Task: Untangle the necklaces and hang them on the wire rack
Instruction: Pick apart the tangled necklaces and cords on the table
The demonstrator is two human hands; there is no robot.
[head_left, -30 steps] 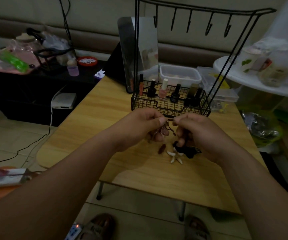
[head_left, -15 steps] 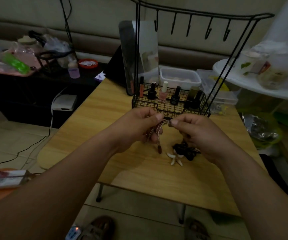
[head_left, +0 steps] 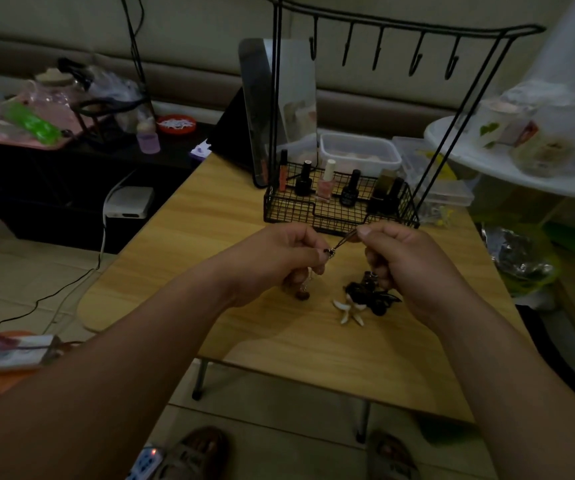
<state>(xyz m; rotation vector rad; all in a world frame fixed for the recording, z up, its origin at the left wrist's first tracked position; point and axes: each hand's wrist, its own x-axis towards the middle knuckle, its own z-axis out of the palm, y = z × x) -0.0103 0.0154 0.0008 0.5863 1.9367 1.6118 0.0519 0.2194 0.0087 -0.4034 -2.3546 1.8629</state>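
Necklaces [head_left: 343,242], a thin dark cord with brown bead and a black tangle with white shells, are pinched by left hand [head_left: 279,261] and right hand [head_left: 407,265] just before the wire rack [head_left: 341,209], over the table [head_left: 209,216].

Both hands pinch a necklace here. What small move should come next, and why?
Probably pull slowly apart: left hand and right hand pinch a short taut chain, and a dark tangle lies on the table by the right hand.

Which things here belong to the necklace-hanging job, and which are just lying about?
Job: left hand, right hand, necklace cord pinched between them, tangled necklaces, wire rack.
Lying about: nail polish bottles, mirror, plastic tub, white box.
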